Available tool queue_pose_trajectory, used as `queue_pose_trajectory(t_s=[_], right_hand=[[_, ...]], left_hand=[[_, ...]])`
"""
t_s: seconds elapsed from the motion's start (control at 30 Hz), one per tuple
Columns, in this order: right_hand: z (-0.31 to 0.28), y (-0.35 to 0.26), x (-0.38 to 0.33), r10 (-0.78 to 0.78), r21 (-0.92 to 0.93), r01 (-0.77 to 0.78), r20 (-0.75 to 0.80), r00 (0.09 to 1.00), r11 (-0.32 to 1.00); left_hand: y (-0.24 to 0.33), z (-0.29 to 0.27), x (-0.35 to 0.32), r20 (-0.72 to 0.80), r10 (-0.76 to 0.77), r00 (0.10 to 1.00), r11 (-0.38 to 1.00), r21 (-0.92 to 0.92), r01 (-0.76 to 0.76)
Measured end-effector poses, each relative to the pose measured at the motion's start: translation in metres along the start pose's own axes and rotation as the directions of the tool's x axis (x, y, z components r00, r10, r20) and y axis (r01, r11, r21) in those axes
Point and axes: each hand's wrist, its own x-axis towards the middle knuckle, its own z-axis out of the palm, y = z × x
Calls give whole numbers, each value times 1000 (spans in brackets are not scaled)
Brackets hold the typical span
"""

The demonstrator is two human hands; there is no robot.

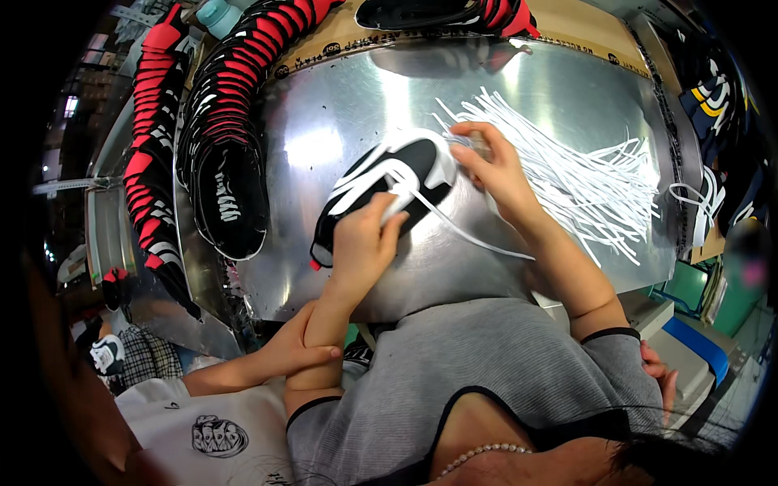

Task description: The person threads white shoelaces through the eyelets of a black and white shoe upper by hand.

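Note:
A black sneaker (348, 190) with white side shapes and a small red tab lies slanted on the metal tabletop (316, 97). My left hand (365, 239) is closed at its near side, thumb and fingers gripping the sneaker by its white part. A white shoelace (474, 239) trails from the sneaker's middle toward the right. Beside the toe, my right hand (498, 166) has thumb and forefinger curled around something greyish and blurred that I cannot make out. Under and past that hand spreads a pile of white shoelaces (559, 170).
Rows of nested black-and-red shoes (223, 97) line the left side. Another black-and-red shoe (438, 14) lies at the far edge. A second person's hand (304, 348) rests on my left forearm. Dark shoes with white and yellow stripes (709, 105) are at the right.

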Motion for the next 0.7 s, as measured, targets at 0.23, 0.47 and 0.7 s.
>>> queue_pose_trajectory(t_s=[0.23, 0.47, 0.7], right_hand=[[-1, 1, -25, 100, -320, -1, 293, 951, 947], [-7, 6, -40, 171, -199, -86, 466, 868, 976], [-97, -21, -132, 173, -573, 273, 605, 777, 773]], left_hand=[[8, -11, 22, -127, 291, 948, 955, 100, -280], [36, -41, 32, -247, 221, 943, 974, 13, -225], [27, -95, 25, -471, 97, 877, 965, -173, -199]])
